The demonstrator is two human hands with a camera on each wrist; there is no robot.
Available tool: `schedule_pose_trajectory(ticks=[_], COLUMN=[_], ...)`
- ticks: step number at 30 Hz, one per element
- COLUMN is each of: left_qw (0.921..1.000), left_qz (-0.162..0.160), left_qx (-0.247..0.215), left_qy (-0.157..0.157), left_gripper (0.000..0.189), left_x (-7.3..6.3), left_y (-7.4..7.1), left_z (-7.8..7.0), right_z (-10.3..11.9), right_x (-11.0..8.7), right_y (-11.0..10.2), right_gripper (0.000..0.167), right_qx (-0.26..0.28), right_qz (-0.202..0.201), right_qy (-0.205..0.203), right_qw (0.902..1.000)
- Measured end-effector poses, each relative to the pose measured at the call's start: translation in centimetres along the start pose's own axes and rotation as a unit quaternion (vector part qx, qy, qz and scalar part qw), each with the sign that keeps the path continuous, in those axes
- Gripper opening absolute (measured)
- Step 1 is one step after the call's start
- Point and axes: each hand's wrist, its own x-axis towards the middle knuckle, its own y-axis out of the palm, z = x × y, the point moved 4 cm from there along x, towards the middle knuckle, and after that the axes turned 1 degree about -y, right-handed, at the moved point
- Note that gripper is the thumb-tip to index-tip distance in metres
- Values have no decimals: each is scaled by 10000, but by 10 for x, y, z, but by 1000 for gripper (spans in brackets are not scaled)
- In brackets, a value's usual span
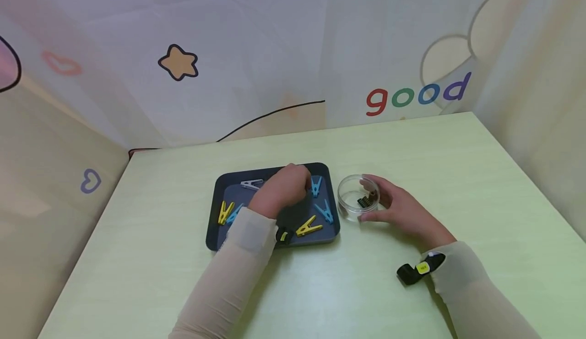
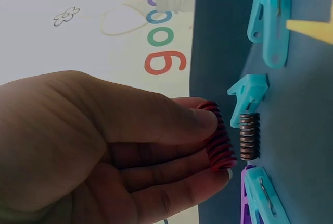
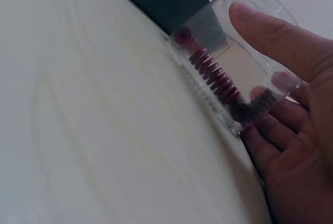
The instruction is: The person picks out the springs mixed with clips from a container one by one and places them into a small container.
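Over the back of the dark tray [image 1: 211,222], my left hand [image 1: 283,190] pinches a red coil spring [image 2: 220,139] between thumb and fingers. A brown coil spring [image 2: 250,137] lies in the tray close by, next to light-blue clothespins [image 2: 277,21]. To the right of the tray, my right hand [image 1: 407,210] grips a clear round jar [image 1: 350,217] from its right side, thumb and fingers around the wall. Inside the jar, the right wrist view shows a red coil spring [image 3: 214,75] and other dark springs [image 3: 263,104]. The left fingertips are hidden in the head view.
Yellow clothespins [image 1: 309,226], more light-blue ones [image 1: 325,212] and a whitish one [image 1: 251,184] are spread in the tray. Part of a purple clothespin [image 2: 243,203] shows too. The pale table [image 1: 160,237] meets a printed curtain [image 1: 274,49] at the back.
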Motion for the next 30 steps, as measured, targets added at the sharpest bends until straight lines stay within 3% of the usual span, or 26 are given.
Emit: schedule_pose_trajectory(ticks=[30], left_qw=[9999], left_qz=[-78], left_qx=[-98], left_qy=[49], left_gripper=[27], left_x=[-12], left_y=[-9], left_z=[-13], right_z=[4], right_x=[-1], right_y=[-1], right_gripper=[95], right_qx=[-87], right_qz=[20], right_qy=[-81], right_qw=[9999])
